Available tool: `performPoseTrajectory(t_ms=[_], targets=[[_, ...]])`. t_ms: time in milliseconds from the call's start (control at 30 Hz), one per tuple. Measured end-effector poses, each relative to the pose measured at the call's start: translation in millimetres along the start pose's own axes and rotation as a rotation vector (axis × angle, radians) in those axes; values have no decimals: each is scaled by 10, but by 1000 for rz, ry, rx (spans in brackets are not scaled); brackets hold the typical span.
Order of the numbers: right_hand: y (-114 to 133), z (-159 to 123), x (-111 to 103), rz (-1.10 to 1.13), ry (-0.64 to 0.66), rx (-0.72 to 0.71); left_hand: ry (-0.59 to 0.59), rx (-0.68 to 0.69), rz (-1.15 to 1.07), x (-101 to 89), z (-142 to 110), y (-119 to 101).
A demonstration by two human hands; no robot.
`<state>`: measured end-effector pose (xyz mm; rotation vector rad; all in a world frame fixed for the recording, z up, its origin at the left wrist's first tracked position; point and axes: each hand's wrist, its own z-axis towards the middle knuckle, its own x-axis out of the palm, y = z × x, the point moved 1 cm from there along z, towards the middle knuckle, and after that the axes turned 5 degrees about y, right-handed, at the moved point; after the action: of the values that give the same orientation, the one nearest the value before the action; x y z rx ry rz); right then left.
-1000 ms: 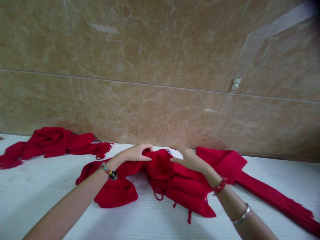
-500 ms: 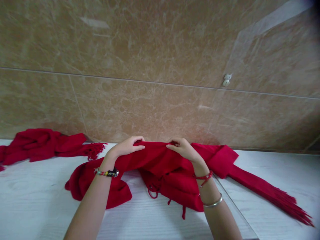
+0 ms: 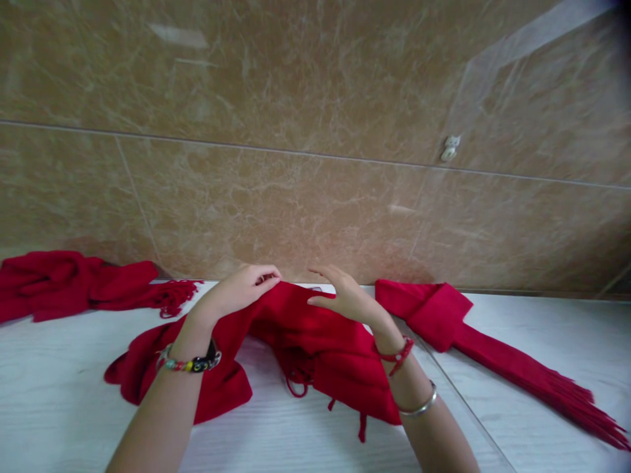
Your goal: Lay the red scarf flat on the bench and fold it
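A red scarf (image 3: 315, 328) is draped between my arms, its middle raised and its loose parts spread over the white surface. My left hand (image 3: 241, 289) pinches the scarf's upper edge between thumb and fingers. Just above the fabric, my right hand (image 3: 345, 295) is open, thumb and fingers apart, with nothing between them. Red cord-like fringe hangs from the scarf's lower edge. Part of the scarf on the left lies behind my left forearm.
A folded red scarf with a fringed end (image 3: 513, 358) lies to the right. Another crumpled red scarf (image 3: 73, 286) sits at the far left. The white wood-grain surface (image 3: 296, 447) meets a brown marbled tile wall (image 3: 276, 197), which bears a small white cat-shaped hook (image 3: 450, 149).
My right hand has let go of the scarf's upper edge and opened. My left hand, still gripping, has shifted slightly left, and the scarf's right side has dropped.
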<state>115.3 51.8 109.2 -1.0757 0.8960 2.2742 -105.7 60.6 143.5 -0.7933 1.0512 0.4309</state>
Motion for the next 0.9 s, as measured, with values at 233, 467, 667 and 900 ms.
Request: performPoseTrajectory(t_ms=[233, 467, 667, 900], targets=[[199, 71, 90, 9, 7, 117, -98, 89, 116, 27, 2, -112], [-22, 42, -122, 78, -218, 166, -138, -75, 384, 38, 24, 82], [-183, 45, -174, 118, -330, 211, -112, -186, 466, -38, 9, 239], [-480, -96, -379, -28, -191, 362, -53, -269, 248, -156, -74, 300]])
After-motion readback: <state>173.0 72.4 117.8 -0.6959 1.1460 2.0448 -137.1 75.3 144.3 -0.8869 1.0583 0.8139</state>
